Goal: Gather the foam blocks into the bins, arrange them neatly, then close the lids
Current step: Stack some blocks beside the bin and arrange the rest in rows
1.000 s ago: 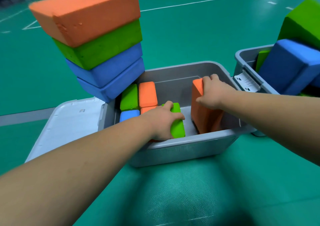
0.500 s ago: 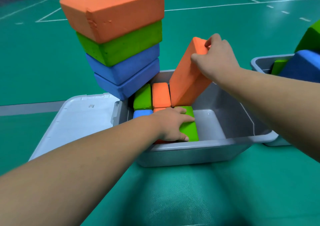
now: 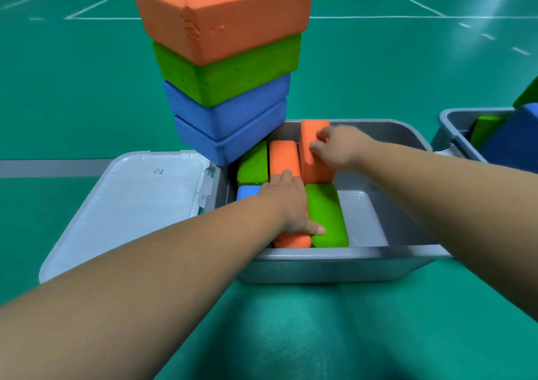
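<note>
A grey bin (image 3: 334,258) sits in front of me with foam blocks packed on edge along its left side. These are a green block (image 3: 252,164), an orange block (image 3: 283,157), a blue block (image 3: 247,192), a front orange block (image 3: 291,241) and a front green block (image 3: 327,216). My right hand (image 3: 337,146) grips another orange block (image 3: 313,164), standing on edge at the back beside the orange one. My left hand (image 3: 288,202) rests flat on the front orange block, its thumb touching the front green block.
The bin's lid (image 3: 131,205) lies open to the left. A tall stack (image 3: 230,88) of orange, green and two blue blocks leans over the bin's back left corner. A second grey bin (image 3: 454,117) with green and blue blocks stands at the right. Green floor lies all around.
My right hand lifted the orange block from the bin's right side, swung it left and lowered it next to the back orange block. My left hand slid from the green block onto the orange one.
</note>
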